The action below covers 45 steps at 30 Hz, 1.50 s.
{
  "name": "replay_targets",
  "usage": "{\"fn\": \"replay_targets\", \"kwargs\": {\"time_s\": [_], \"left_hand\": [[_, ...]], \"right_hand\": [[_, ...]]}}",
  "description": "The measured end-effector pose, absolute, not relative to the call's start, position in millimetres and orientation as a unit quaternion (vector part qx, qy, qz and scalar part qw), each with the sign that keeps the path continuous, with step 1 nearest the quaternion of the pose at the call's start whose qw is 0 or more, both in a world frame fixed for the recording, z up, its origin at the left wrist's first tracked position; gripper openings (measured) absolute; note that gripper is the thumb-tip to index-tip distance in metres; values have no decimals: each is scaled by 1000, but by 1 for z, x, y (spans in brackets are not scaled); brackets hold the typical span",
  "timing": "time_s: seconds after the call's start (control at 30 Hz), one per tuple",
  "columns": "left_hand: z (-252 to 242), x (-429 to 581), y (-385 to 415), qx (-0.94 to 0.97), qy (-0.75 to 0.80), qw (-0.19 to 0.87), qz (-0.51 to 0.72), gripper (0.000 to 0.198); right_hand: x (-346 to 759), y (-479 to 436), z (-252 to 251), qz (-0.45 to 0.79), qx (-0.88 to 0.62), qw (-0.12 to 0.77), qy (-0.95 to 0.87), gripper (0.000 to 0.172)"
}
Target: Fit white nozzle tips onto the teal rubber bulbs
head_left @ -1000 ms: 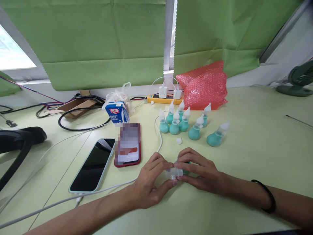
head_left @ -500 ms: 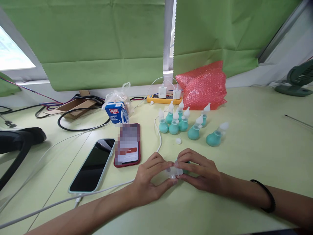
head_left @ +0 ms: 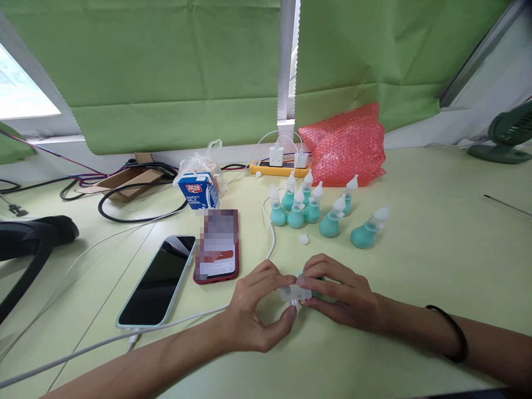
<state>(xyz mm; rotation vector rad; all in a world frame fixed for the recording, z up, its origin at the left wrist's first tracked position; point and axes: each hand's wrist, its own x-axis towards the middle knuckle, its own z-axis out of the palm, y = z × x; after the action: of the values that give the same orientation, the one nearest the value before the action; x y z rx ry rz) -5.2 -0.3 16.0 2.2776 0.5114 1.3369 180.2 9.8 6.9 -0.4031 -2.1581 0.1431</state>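
Left hand (head_left: 255,313): in from near left, forefinger and thumb arched in a C about the clear tube (head_left: 290,293), cannot tell if pressed | Right hand (head_left: 343,291): in from right, fingers curled, grip pinching teal bulb (head_left: 317,293) at tube's right end | both: table (head_left: 436,238), near middle

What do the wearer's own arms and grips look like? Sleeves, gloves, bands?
Left forearm and right forearm: bare, no sleeves in view. Left grip and right grip: five-fingered human hands, no gloves or rings visible. One thin, round black band, material unclear, circles the right forearm. No markings seen.
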Motion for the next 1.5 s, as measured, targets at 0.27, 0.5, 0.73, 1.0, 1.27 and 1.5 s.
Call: {"fn": "replay_targets", "kwargs": {"time_s": [0.27, 0.5, 0.73, 1.0, 1.27, 1.5], "left_hand": [[12, -3, 1, 829, 167, 187, 499, 42], [12, -2, 1, 828, 181, 177, 501, 39], [15, -3, 1, 826, 184, 187, 499, 39], [12, -2, 1, 830, 187, 171, 497, 39], [10, -3, 0, 836, 184, 170, 488, 41], [13, -5, 0, 834, 197, 205, 472, 38]], "right_hand": [[181, 9, 5, 54, -163, 442, -880, 38], [182, 8, 4, 47, -168, 443, -879, 37], [180, 8, 7, 35, -167, 446, -878, 35], [184, 8, 4, 32, -177, 436, -882, 37], [184, 9, 5, 23, -172, 429, -886, 35], [180, 9, 9, 44, -177, 459, -869, 34]]}}
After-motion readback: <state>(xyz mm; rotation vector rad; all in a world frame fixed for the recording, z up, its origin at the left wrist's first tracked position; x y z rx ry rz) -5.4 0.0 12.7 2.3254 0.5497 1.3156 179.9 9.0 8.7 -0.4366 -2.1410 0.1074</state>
